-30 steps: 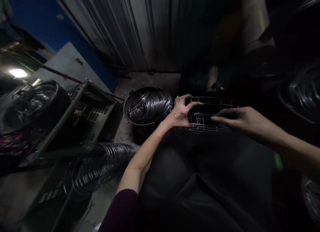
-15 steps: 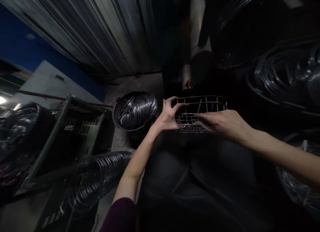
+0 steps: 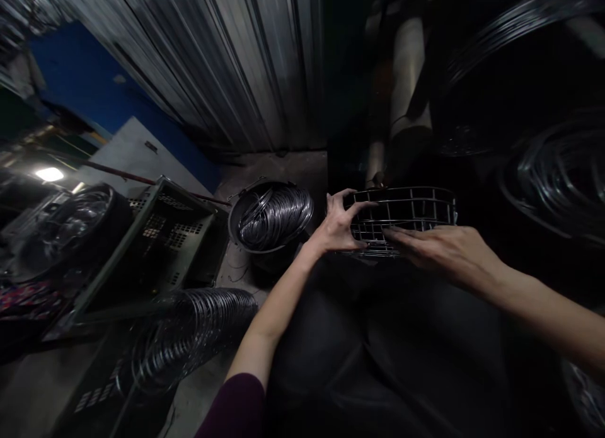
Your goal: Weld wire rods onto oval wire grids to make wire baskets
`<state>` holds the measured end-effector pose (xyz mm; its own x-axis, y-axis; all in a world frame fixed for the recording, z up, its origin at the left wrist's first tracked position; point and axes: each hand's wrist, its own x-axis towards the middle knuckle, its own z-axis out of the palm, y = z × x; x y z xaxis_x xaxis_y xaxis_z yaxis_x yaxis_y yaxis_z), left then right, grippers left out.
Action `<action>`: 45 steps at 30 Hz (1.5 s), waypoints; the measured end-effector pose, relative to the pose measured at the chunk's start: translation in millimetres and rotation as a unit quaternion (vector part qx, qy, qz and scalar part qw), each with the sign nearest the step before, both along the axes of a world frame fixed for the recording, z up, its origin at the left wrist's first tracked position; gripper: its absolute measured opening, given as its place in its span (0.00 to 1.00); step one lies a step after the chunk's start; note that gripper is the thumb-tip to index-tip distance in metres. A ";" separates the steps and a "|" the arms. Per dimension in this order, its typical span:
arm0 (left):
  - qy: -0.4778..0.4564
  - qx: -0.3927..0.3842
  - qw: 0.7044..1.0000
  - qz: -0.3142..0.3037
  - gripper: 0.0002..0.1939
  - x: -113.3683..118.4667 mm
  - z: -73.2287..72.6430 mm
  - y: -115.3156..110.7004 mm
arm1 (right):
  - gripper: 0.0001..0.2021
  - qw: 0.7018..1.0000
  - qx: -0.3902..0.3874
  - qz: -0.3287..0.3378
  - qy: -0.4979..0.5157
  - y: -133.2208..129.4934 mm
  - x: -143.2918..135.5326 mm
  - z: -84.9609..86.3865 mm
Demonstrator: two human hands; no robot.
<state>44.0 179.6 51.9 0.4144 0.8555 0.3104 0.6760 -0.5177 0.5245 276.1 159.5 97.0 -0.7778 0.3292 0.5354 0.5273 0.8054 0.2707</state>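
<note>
A wire basket (image 3: pixel 412 207) with rounded ends is held up in front of my dark apron, below the tip of a metal machine arm (image 3: pixel 377 164). My left hand (image 3: pixel 341 226) grips its left end, with the fingers spread over the rim and the thumb underneath. Along the near side, my right hand (image 3: pixel 439 247) has its fingers pressed together at the basket's wires. Whether those fingers also pinch a smaller piece is hidden in the dark. Sparse crossing wires form the basket's wall.
Left of my hands stands a dark bucket (image 3: pixel 232 227) filled with wire rings (image 3: pixel 278 214). Farther left are a green plastic crate (image 3: pixel 161 249) and a long stack of wire rings (image 3: pixel 203 324). Thick cylinders (image 3: pixel 409 60) rise ahead. More wire coils (image 3: pixel 562 173) lie at right.
The whole view has shifted, so the basket and both hands appear farther right and slightly lower. Both hands keep nearly the same hold on the basket.
</note>
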 end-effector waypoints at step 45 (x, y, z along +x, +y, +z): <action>-0.021 -0.028 0.999 -0.003 0.43 -14.0 12.8 47.8 | 0.18 0.953 -0.184 -0.213 -0.113 33.5 -10.7 10.9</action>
<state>29.9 227.4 64.8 0.4069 0.8699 0.2786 0.6497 -0.4900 0.5812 265.4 193.0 107.9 -0.6126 0.7745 0.1575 0.7899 0.5931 0.1560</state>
